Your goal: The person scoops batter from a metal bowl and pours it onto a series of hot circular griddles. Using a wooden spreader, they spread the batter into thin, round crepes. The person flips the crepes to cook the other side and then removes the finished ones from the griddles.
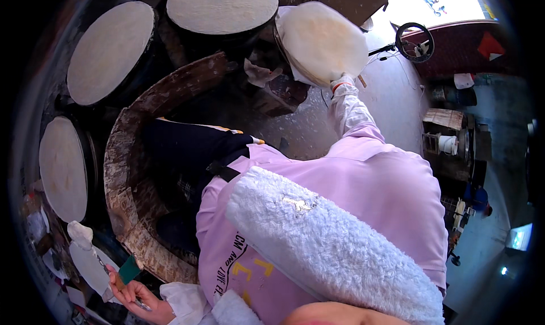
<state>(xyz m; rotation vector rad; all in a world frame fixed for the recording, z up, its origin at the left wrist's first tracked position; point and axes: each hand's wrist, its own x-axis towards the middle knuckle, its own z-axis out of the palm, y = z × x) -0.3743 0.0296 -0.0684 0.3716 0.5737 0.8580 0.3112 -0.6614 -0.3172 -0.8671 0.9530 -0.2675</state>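
My left hand, at the lower left, is closed around a green-bladed scraper. A thin metal rod also runs through this hand. Just beyond it is a lump of white dough, above a pale round griddle surface. My right arm reaches out to the top right. On that side my right hand, in a white glove with an orange band at the wrist, grips the near edge of a thin round pancake. The pancake lies over a stack of similar ones. Most of the right fingers are hidden.
Round griddles covered with pale batter stand in an arc around me. A curved, worn wooden rim lies between them and my legs. A ring light on a stand and a white bucket are to the right.
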